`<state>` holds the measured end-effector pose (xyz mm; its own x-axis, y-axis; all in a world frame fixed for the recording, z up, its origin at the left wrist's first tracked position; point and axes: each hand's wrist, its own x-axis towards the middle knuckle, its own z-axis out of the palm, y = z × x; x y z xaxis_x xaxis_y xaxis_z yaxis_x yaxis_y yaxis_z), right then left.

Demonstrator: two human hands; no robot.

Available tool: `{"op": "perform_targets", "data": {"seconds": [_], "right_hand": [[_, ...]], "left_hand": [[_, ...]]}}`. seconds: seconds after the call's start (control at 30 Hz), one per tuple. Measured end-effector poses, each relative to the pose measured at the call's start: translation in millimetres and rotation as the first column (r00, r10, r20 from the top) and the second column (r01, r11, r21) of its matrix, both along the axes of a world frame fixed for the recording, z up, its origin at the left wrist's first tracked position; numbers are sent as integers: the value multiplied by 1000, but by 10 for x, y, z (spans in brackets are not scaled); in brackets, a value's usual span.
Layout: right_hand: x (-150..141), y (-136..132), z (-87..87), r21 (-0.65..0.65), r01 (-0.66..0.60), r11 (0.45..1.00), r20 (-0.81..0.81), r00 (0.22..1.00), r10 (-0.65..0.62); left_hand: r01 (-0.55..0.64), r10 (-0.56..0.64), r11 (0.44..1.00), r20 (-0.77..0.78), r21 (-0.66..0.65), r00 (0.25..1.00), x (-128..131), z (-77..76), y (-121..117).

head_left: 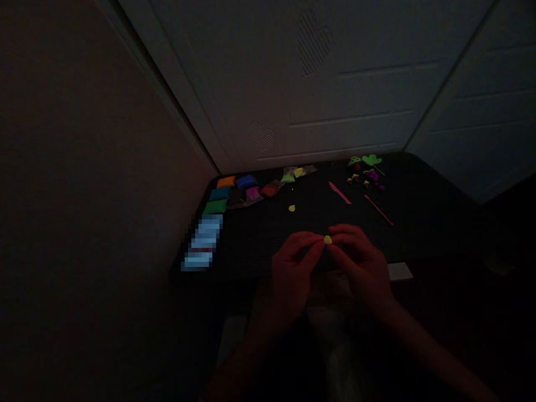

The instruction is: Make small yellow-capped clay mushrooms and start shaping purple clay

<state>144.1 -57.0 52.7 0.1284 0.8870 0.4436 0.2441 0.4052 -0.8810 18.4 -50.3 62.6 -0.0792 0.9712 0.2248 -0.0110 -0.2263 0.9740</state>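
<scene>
A small yellow lump of modelling clay [328,240] is pinched between the fingertips of both hands, above the near edge of the dark table. My left hand [295,262] grips it from the left with thumb and forefinger. From the other side, my right hand [362,259] holds it with thumb and fingers curled. Just beyond the hands, a flattened yellow clay piece [292,208] lies on the table, with a tiny yellow speck behind it. A pink modelling knife [339,192] and a thin pink stick tool [378,210] rest further right.
Several clay packets, such as an orange one [226,182] and a green one [215,206], line the table's left. A lit, pixelated screen [203,243] lies nearer. Small clay shapes, including a green clover [372,160], sit back right. A white panelled surface [259,84] rises behind the table.
</scene>
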Motion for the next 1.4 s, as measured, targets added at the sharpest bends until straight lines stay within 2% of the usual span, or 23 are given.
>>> {"op": "perform_targets", "data": {"seconds": [0.13,0.27,0.37,0.5,0.67,0.73,0.9,1.1,1.27,1.4], "right_hand": [[-15,-58,62,-55,-77,996,-155,986,68],[-27,-104,83,-69,-184,980,-315,937,154],[-29,-132,82,-80,-223,971,-354,917,182],[-29,-147,81,-77,-226,971,-354,917,186],[-37,-140,68,-72,-248,966,-377,903,204],[-38,-136,62,-83,-267,960,-398,892,214],[-41,-129,49,-115,-325,939,-477,847,235],[-62,-132,47,-174,-322,930,-495,845,200],[-84,-136,91,-223,-429,876,-653,732,193],[-95,-146,106,-264,-456,850,-726,674,136]], "left_hand": [[-42,48,994,-54,103,997,-15,45,-87],[-45,74,972,-118,231,990,-36,84,-141],[-37,74,958,-121,285,990,-45,115,-152],[-43,66,971,-92,235,994,-41,139,-160],[16,-22,995,63,103,998,-32,121,-163],[35,-43,995,83,90,996,-35,113,-157],[44,-40,985,-24,167,999,-54,109,-143],[55,-52,985,-24,162,998,-72,96,-131],[41,-26,983,-80,181,996,-78,74,-117],[27,-2,978,-118,205,993,-79,59,-110]]}}
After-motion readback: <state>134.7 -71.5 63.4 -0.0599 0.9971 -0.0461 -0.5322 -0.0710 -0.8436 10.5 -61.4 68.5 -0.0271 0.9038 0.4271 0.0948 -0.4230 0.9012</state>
